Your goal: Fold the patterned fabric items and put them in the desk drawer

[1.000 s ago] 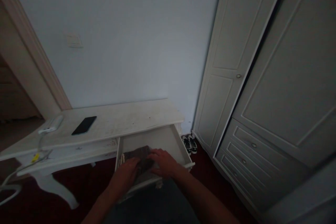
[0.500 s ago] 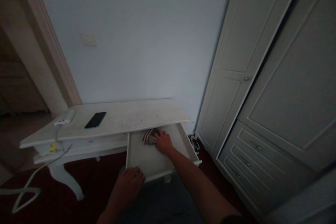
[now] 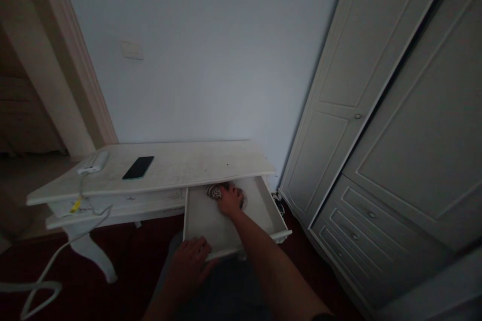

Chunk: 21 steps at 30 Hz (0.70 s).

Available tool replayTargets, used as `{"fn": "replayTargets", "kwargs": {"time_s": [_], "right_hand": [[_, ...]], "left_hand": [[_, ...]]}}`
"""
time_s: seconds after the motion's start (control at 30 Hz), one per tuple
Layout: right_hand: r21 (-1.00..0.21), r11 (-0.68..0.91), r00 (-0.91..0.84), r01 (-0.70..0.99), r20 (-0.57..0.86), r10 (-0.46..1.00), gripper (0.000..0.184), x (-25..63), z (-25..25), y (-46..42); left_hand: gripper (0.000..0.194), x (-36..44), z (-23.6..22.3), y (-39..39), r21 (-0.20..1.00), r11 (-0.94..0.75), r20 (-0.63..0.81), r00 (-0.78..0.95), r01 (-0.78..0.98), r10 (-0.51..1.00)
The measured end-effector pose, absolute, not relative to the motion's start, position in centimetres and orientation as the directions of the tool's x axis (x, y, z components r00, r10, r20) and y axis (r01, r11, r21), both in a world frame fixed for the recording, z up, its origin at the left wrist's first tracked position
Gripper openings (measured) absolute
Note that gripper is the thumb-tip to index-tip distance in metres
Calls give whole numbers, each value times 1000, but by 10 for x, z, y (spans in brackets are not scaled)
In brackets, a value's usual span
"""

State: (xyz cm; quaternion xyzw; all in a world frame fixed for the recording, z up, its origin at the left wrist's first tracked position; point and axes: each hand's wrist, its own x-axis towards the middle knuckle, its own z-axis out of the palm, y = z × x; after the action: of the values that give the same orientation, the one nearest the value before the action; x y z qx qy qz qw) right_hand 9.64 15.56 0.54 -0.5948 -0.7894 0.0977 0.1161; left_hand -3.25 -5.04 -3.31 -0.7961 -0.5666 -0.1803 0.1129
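A white drawer (image 3: 211,230) is pulled out from the table. Over the left end of its front edge, my left hand (image 3: 194,256) is closed, fingers inside and thumb on the outer side. Toward the back of the drawer lies a brown-and-white patterned cloth (image 3: 214,191), bunched up. My right hand (image 3: 230,201) reaches in and is closed on this cloth, with parts of it showing on both sides of the fingers. The fingertips are partly hidden in the dim light.
On the white table (image 3: 188,160) lie a dark phone (image 3: 138,167) and a white power strip (image 3: 94,162), its cable (image 3: 48,266) hanging down at left. A white wardrobe (image 3: 324,135) stands at right. Shoes (image 3: 278,203) sit on the floor beside the drawer.
My right hand has shifted slightly left over the cloth, and some cloth now shows to the right of the fingers. My left hand stays at the drawer's front edge. The view has moved slightly.
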Motion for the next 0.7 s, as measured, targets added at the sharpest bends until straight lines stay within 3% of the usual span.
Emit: {"fn": "replayTargets", "kwargs": {"time_s": [0.23,0.53,0.7], "right_hand": [[-314,587,-611,746,28,791,53,48,10,120],[-320,818,-878,477,-216,427,36,97,-3,104],[-309,873,-917,378,-255,307,57,138,-5,107]], "left_hand": [[40,-37,-47,-46,10,-281,530,233,960,815],[61,-46,-49,-40,-137,-251,758,265,958,596],[68,-49,-52,-39,-119,-277,774,264,953,576]]}}
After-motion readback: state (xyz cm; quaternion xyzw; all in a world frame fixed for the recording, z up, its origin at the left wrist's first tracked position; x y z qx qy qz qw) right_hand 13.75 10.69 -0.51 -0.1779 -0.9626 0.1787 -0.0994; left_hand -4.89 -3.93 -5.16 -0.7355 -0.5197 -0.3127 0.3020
